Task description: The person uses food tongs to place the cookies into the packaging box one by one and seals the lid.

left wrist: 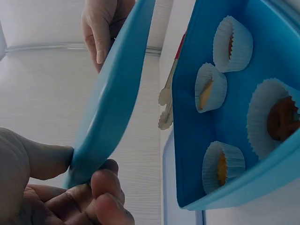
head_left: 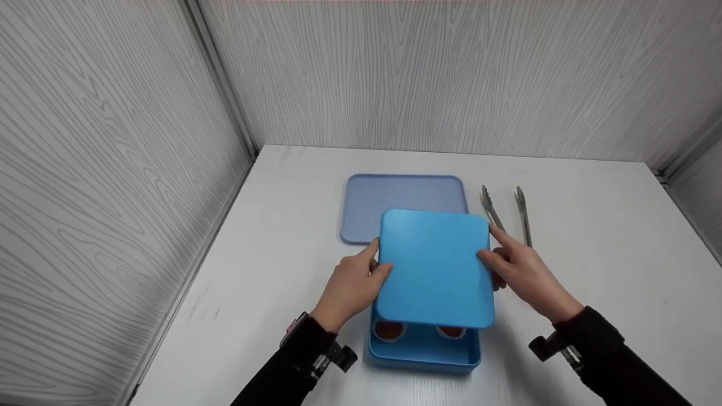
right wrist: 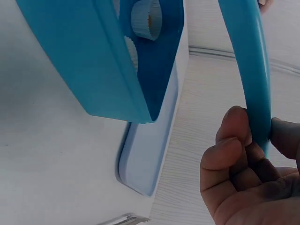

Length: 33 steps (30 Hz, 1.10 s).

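A flat blue lid (head_left: 434,268) is held tilted above a blue box (head_left: 420,363), apart from it. My left hand (head_left: 351,287) pinches the lid's left edge between thumb and fingers. On the opposite edge, my right hand (head_left: 527,276) grips it the same way, index finger stretched along the side. Inside the box stand several pleated paper cups (left wrist: 233,44) with small brown and yellowish cakes (left wrist: 282,119) in them. From the head view, the lid covers most of the box, leaving two cakes visible near the front.
Behind the box lies a pale blue-violet tray (head_left: 403,192), partly hidden by the lid. Metal tongs (head_left: 523,211) rest on the white table (head_left: 271,225) to the tray's right, with their rear end behind my right hand. Pale wood-grain panels (head_left: 395,73) stand at the back and sides.
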Available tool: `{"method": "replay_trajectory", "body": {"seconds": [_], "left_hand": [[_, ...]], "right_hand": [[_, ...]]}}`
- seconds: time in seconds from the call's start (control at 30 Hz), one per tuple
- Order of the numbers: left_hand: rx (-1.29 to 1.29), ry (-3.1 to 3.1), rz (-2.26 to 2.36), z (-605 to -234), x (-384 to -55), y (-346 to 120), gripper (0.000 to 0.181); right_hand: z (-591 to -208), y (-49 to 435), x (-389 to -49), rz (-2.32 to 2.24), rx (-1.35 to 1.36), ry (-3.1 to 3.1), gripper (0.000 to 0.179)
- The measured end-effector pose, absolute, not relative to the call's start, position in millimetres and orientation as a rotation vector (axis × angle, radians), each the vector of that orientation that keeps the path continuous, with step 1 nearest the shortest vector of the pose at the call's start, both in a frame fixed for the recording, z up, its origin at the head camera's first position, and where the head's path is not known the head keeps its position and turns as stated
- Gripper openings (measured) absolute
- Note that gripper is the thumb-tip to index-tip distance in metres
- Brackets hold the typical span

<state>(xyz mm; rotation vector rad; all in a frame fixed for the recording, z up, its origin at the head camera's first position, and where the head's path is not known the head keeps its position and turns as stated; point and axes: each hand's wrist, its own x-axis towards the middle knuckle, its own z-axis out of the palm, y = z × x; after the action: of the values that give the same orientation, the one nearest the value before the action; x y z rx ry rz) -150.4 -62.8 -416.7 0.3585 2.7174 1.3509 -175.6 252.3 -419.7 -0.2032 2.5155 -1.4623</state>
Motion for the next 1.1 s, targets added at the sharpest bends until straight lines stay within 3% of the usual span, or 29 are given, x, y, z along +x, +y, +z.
{"method": "replay_trajectory", "body": {"seconds": [0.7,0.9,1.1], "left_hand": [[0.264,2.693,1.086,-450.3,-152.8,-58.7,0.030],[0.244,2.708,1.063,-454.3,-150.3,-58.1,0.042],[0.233,2.722,1.003,-455.2,-150.2,-58.9,0.040]], "right_hand": [[-455.4,245.6,-176.7,-1.174,-0.218,2.566,0.074],[-458.9,241.6,-175.7,-1.075,-0.197,2.561,0.075],[-461.0,236.6,-174.7,-1.042,-0.200,2.545,0.074]]}}
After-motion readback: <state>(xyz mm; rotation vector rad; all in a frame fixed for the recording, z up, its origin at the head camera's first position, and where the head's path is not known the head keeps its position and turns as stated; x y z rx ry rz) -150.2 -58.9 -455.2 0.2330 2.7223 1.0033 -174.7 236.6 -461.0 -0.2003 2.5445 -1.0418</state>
